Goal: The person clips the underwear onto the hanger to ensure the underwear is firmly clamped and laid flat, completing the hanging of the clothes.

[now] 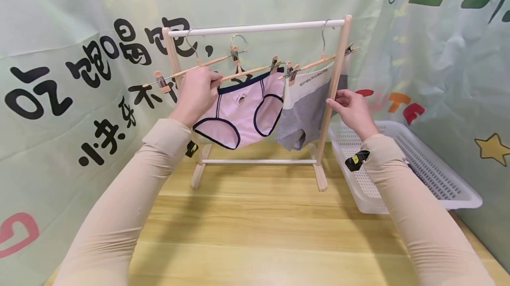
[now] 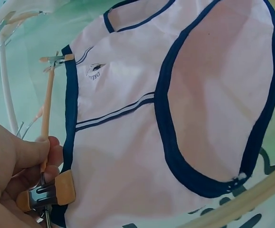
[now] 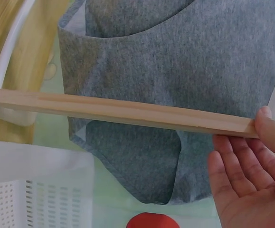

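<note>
My left hand (image 1: 198, 93) pinches one end of a wooden clip hanger (image 1: 256, 71), just beside a metal clip (image 2: 41, 194). Pink underpants (image 1: 249, 113) with navy trim hang from that hanger by their waistband. Its hook (image 1: 239, 37) shows a little below the white rail (image 1: 259, 27) of a small wooden drying rack. With thumb and fingers, my right hand (image 1: 354, 109) holds the rack's right post (image 1: 334, 82). Behind that post, grey underpants (image 1: 307, 113) with a white waistband hang from a second clip hanger (image 1: 318, 61), hooked on the rail.
A third clip hanger (image 1: 215, 60) with no garment hangs on the rail's left part. Right of the rack, a white perforated basket (image 1: 464, 197) stands on the wooden table (image 1: 271, 233). A printed cloth backdrop (image 1: 52, 29) closes off the back and sides.
</note>
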The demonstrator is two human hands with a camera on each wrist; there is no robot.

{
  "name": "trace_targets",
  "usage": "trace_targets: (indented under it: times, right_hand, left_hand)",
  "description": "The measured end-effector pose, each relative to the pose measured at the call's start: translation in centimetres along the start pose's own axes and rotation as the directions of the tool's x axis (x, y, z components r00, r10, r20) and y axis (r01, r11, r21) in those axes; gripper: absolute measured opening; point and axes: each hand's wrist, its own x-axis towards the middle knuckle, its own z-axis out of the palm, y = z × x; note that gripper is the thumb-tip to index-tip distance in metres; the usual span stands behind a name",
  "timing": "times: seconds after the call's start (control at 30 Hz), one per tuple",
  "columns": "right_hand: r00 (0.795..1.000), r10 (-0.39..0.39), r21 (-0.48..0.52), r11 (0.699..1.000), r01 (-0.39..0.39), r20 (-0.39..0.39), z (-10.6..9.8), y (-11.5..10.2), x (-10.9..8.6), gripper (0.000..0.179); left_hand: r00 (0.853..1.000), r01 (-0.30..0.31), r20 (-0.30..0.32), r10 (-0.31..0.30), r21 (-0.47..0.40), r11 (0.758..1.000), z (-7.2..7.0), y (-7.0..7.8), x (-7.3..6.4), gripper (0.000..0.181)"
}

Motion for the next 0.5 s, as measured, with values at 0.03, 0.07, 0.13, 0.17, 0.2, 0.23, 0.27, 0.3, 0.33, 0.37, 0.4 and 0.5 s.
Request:
trace_targets:
  times: [0.03, 0.07, 0.13, 0.17, 0.2, 0.23, 0.27, 0.3, 0.33, 0.37, 0.4, 0.5]
  right_hand:
    - [1.000, 0.001, 0.004, 1.000, -0.001, 0.000, 0.0, 0.0, 0.0, 0.053]
    - [1.000, 0.002, 0.005, 1.000, -0.002, 0.001, 0.0, 0.0, 0.1, 0.054]
    - [1.000, 0.003, 0.008, 1.000, -0.003, 0.000, 0.1, 0.0, 0.1, 0.054]
    - [1.000, 0.004, 0.008, 1.000, -0.004, 0.001, 0.1, 0.0, 0.1, 0.054]
    - [1.000, 0.007, 0.006, 1.000, -0.007, 0.000, 0.1, 0.1, 0.1, 0.055]
    - [1.000, 0.008, 0.006, 1.000, -0.008, 0.000, 0.1, 0.1, 0.0, 0.055]
    - [1.000, 0.010, 0.007, 1.000, -0.010, 0.000, 0.1, 0.0, 0.0, 0.054]
    - [1.000, 0.012, 0.003, 1.000, -0.012, 0.000, 0.1, 0.0, -0.1, 0.055]
    - [1.000, 0.012, 0.001, 1.000, -0.012, 0.001, 0.1, 0.0, -0.1, 0.055]
    - [1.000, 0.014, 0.003, 1.000, -0.014, 0.001, 0.1, 0.0, -0.1, 0.055]
    - [1.000, 0.013, 0.005, 1.000, -0.013, 0.000, 0.1, 0.1, -0.1, 0.055]
    - [1.000, 0.014, 0.004, 1.000, -0.014, 0.004, 0.1, 0.0, -0.1, 0.057]
  left_hand:
    - [1.000, -0.001, -0.003, 0.001, 0.001, 1.000, 0.0, 0.2, 0.3, 0.026]
    - [1.000, -0.007, -0.006, 0.007, 0.007, 1.000, 0.0, 0.3, 0.6, 0.026]
    - [1.000, -0.019, -0.012, 0.019, 0.017, 1.000, -0.1, 0.7, 1.1, 0.025]
    - [1.000, -0.024, -0.012, 0.024, 0.021, 0.999, -0.1, 0.9, 1.3, 0.024]
    - [0.999, -0.031, -0.013, 0.031, 0.030, 0.999, -0.2, 1.1, 1.5, 0.024]
    - [0.999, -0.038, -0.012, 0.038, 0.040, 0.999, -0.2, 1.4, 1.8, 0.024]
    - [0.999, -0.042, -0.010, 0.042, 0.047, 0.998, -0.3, 1.6, 2.0, 0.023]
    - [0.999, -0.043, -0.006, 0.043, 0.051, 0.998, -0.4, 1.8, 2.2, 0.024]
    - [0.999, -0.045, -0.007, 0.046, 0.055, 0.997, -0.4, 2.1, 2.4, 0.023]
    - [0.999, -0.044, -0.006, 0.044, 0.060, 0.997, -0.5, 2.3, 2.7, 0.023]
    - [0.999, -0.040, -0.004, 0.040, 0.062, 0.997, -0.6, 2.5, 2.9, 0.024]
    - [0.999, -0.034, -0.005, 0.035, 0.061, 0.998, -1.0, 3.1, 3.6, 0.024]
